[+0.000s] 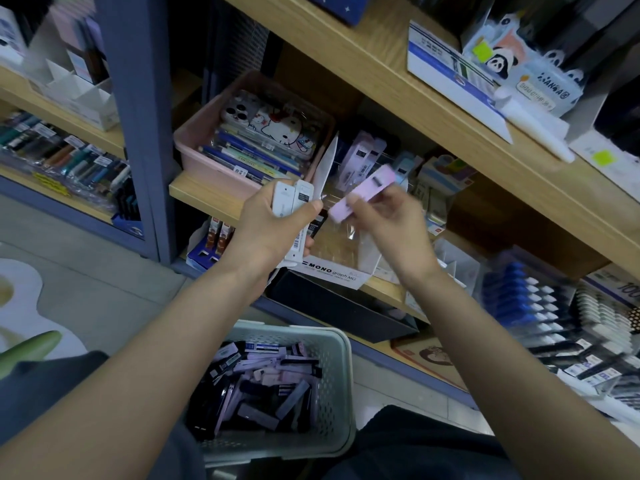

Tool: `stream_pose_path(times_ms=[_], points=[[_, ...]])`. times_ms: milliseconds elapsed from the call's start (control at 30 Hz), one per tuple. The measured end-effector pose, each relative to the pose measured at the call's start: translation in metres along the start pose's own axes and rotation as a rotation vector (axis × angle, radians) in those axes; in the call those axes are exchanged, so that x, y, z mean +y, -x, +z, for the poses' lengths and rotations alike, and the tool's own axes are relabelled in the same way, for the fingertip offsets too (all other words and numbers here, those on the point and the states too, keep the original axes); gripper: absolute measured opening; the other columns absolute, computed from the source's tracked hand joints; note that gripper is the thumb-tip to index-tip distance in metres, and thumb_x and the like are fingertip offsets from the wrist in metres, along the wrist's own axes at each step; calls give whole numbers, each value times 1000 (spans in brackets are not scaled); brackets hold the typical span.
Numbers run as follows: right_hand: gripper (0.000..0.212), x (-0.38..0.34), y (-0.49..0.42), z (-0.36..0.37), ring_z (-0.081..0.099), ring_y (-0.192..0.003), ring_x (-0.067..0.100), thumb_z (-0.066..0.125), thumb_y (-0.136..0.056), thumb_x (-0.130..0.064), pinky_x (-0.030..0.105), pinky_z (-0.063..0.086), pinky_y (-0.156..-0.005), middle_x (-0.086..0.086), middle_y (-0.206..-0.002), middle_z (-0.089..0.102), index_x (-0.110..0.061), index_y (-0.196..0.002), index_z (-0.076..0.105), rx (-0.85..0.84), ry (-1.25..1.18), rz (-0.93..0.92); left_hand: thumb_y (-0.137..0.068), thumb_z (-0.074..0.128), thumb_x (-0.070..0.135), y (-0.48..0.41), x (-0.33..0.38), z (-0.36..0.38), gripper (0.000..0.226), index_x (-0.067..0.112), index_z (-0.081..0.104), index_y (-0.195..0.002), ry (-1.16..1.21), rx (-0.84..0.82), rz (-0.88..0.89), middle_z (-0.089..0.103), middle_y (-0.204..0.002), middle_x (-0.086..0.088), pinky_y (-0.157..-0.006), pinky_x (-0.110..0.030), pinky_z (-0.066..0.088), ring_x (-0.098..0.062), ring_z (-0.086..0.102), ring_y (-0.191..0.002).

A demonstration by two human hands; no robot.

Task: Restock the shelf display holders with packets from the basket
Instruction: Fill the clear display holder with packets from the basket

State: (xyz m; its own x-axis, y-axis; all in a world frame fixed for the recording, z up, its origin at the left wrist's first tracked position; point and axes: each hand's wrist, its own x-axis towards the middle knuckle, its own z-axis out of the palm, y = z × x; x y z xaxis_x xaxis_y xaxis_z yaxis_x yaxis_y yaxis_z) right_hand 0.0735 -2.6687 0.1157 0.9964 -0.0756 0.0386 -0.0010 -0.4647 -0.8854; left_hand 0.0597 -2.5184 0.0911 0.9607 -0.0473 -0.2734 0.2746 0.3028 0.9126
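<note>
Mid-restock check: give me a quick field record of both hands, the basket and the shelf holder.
left hand: grips a fan of white packets
right hand: pinches one lilac packet by its lower end, in the air in front of the shelf
basket: below the hands, a loose heap of packets inside
clear display holder: on the shelf behind the hands; upright packets at its back
pink tray: left of the holder, holding phone cases

In left hand [273,233] white packets [292,199], in right hand [391,223] lilac packet [363,192], basket [334,393] below.
</note>
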Motion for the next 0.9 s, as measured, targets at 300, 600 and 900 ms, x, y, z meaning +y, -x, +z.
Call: stream_pose_path(times_ms=[300,600,900], points=[[20,20,-55,1,65,-85,28,58,-92,-25,52,51,-82,9,-87,63,-29,-77,46,407,235,-111,-88,63,18,-2,-1,2,12,18,58,-99,-14,-17,-31,61,-75,1,-42,-16,47,-3,54,-45],[7,19,-67,0,57,-78,18,55,-94,-20,27,43,-70,0,-81,57,-14,-98,53,306,450,-119,-89,62,18,-1,-1,3,7,21,56,-92,-15,-30,-24,59,-73,-2,-40,-14,44,0,52,-40],[26,15,-67,8,61,-90,24,58,-93,-20,38,51,-80,9,-96,62,-6,-114,53,253,557,-94,-89,62,18,-2,-1,1,11,18,56,-98,3,-31,-23,60,-78,0,-42,-15,46,-1,53,-42]])
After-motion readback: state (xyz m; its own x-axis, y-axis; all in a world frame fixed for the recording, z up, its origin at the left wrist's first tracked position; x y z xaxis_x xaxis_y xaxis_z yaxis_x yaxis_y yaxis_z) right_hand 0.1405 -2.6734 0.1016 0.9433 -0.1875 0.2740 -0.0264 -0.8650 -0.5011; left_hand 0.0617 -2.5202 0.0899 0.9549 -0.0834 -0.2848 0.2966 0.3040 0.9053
